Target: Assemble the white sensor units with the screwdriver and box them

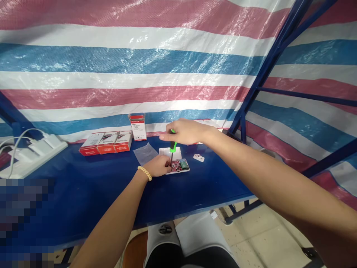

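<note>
- A small white device [178,166], opened so that a red circuit board and a green component are exposed, is seen lying on the blue tabletop [83,193], near its middle.
- A green-handled screwdriver [172,147] is held upright, with its tip set on the circuit board.
- The right hand [185,131] is closed about the top of the screwdriver handle; the grip is narrow.
- The left hand [158,165] is rested on the tabletop, touching the left edge of the device; its fingers are curled against the device, which is steadied rather than lifted.
- A white cover [170,151] is seen just behind the device.
- A clear plastic bag [145,152] is laid to the left.
- A small white part [198,158] lies to the right.
- Three red-and-white boxes [106,143] are lined up farther left, and one box [137,127] is stood upright behind.
</note>
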`<state>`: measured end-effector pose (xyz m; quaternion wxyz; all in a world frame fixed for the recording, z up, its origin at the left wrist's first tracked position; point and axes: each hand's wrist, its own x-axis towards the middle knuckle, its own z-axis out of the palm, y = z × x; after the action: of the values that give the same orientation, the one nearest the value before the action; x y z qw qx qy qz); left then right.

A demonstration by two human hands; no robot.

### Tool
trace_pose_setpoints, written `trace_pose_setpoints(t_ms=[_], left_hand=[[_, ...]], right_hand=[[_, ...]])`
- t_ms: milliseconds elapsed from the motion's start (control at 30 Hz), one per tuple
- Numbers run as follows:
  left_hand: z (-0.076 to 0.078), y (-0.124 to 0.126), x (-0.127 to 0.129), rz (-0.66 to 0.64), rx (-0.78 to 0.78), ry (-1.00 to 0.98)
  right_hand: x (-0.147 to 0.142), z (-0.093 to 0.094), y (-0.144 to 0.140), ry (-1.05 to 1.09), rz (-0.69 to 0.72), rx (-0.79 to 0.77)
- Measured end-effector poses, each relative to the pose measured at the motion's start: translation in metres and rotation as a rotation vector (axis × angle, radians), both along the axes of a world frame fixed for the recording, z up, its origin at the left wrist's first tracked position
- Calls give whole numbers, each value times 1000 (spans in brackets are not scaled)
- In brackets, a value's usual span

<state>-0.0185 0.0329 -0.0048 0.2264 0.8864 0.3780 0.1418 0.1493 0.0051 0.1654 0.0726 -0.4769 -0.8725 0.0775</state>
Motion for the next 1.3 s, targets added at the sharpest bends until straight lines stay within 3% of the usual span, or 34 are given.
trace_pose_setpoints(t_ms=[200, 367, 500, 600, 733, 833, 933, 1067, 1200, 1300], left_hand=[[-2, 2, 1, -16, 24, 69], [-3, 2, 2, -9, 35, 74], [-3, 1, 2, -24, 60, 81], [-2, 0, 3, -14, 44, 83], [0, -2, 3, -6, 50, 77], [4, -6, 4, 26, 86, 66], [10, -10, 4, 79, 102, 63], [13, -10, 4, 148, 138, 68], [13, -8, 1, 200, 177, 24], [12, -5, -2, 220, 211, -44]], right_hand=[[4, -2, 4, 48, 84, 38], [17, -6, 5, 173, 145, -36], [35, -11, 8, 356, 111, -99], [56, -20, 13, 622, 10, -120], [88, -52, 24, 1165, -213, -86], [108, -93, 31, 1494, -458, -28], [121, -139, 32, 1693, -726, 53], [135, -178, 30, 1725, -910, 58], [148, -189, 30, 1580, -989, 79], [155, -193, 30, 1311, -924, 117]])
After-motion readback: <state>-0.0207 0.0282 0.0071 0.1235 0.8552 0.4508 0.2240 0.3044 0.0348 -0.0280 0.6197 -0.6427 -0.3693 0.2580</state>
